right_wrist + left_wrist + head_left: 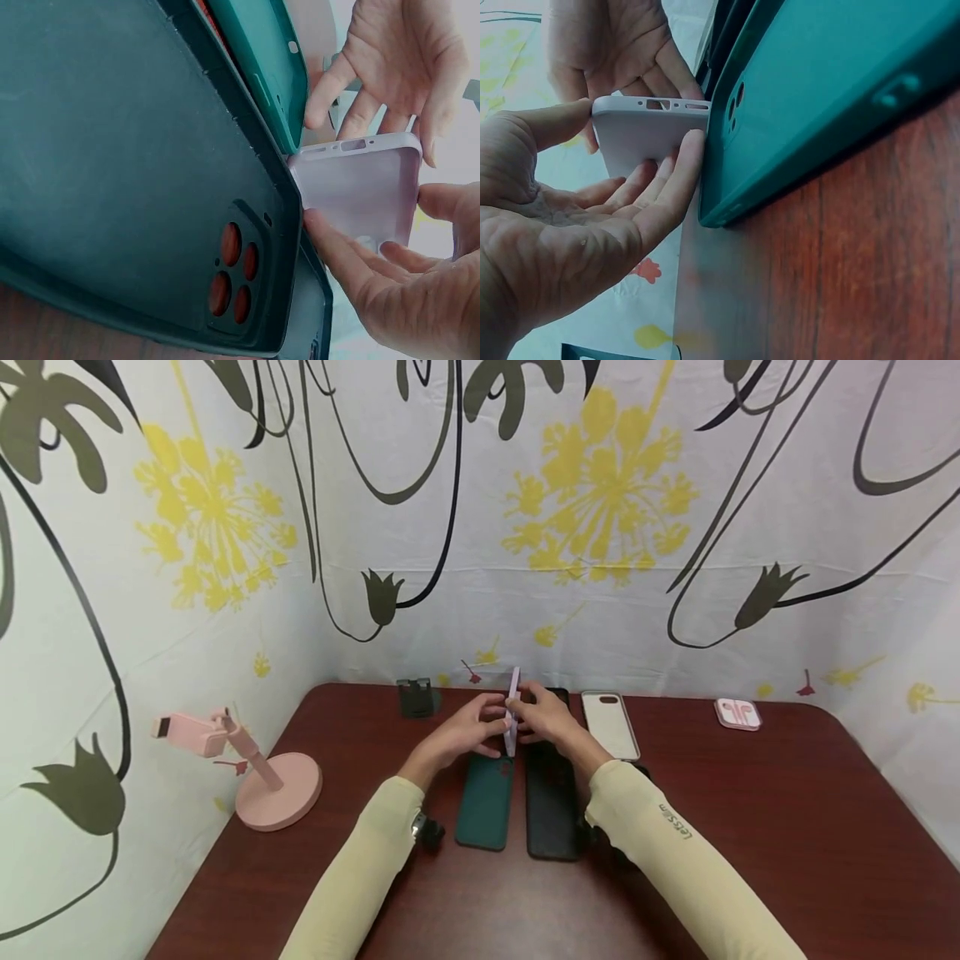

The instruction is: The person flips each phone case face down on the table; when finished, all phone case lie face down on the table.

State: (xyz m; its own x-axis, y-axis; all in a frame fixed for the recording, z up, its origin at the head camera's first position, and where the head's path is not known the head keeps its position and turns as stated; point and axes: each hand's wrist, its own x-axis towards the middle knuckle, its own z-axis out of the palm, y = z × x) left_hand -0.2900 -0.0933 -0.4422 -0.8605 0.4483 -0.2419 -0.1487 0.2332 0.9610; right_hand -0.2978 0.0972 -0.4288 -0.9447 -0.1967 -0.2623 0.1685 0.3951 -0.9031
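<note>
Stand (264, 770), pink with a round base, is at the left of the frame on the dark red-brown surface (750, 827). Small dark holder (416, 698) sits near the far edge, left of centre. Just right of it comes the left hand (468, 727), its fingers spread across the width of a pale lilac case (512, 714), thumb on the upper long edge and index near the lower one. This case is upright at the centre of the frame, seen edge-on between both hands, port end toward the person and hollow side facing right. Below it lies a teal case (483, 806); whether the two touch, I cannot tell. The right hand (546, 714) holds the lilac case from the other side, thumb and index at its opposite long edges. Beneath the right forearm lies a black case (552, 814); beside it is a whitish case (611, 727). Boxed earphones (738, 714) rest at upper right.
</note>
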